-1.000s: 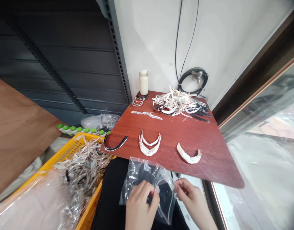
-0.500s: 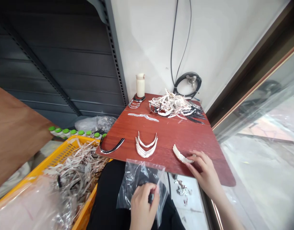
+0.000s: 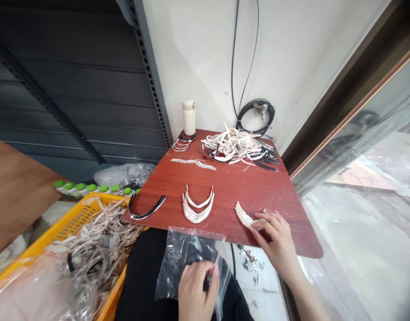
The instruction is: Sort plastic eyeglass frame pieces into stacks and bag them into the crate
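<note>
My left hand (image 3: 198,285) pinches the edge of a clear plastic bag (image 3: 171,267) over my lap. Low on the right side of the reddish-brown board, my right hand (image 3: 275,234) has its thumb and fingers closed around one end of a small stack of curved white strips (image 3: 243,215). The stack's other end points up and left, slightly fanned. Left of it lies a nested group of U-shaped white strips (image 3: 196,216). Nearer the left edge rests a curved black strip (image 3: 147,214).
At the back of the board (image 3: 258,187) lies a tangled pile of white and black strips (image 3: 234,145). A cream bottle (image 3: 189,119) stands at the back left, near a flat grey strip (image 3: 194,163). A yellow basket (image 3: 71,218) full of strips sits at lower left. Glass panes are on the right.
The view has shifted a little, so the board appears further left. In my right hand the white strips show more fanned edges. My left hand keeps its hold on the plastic bag.
</note>
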### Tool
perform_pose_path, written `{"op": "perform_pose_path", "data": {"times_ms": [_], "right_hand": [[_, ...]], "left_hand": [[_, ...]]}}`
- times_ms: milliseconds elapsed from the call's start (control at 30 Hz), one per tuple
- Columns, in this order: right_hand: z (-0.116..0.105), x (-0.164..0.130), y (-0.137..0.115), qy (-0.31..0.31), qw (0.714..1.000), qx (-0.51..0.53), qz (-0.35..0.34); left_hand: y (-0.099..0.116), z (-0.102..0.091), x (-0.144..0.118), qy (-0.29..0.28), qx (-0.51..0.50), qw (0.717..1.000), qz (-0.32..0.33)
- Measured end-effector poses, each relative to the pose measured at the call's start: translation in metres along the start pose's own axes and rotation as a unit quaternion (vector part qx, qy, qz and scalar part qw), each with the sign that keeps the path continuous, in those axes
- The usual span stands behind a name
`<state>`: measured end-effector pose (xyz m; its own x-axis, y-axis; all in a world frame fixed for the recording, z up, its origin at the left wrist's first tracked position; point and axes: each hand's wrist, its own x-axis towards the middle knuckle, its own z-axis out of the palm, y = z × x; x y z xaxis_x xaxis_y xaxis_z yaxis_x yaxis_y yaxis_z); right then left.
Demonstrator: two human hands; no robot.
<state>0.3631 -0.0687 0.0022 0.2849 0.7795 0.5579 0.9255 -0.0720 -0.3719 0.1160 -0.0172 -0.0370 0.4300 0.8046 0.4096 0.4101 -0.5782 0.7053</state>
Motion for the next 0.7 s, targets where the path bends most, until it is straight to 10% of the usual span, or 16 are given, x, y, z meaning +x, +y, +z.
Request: {"op": "perform_pose_path", "data": {"times_ms": [700], "right_hand": [[-0.0007,0.0001,-0.0003,-0.007,0.999,0.002,0.036]], "left_hand": [[-0.0048,0.0052,0.0003,0.028,0.006,0.999,0.026]]}}
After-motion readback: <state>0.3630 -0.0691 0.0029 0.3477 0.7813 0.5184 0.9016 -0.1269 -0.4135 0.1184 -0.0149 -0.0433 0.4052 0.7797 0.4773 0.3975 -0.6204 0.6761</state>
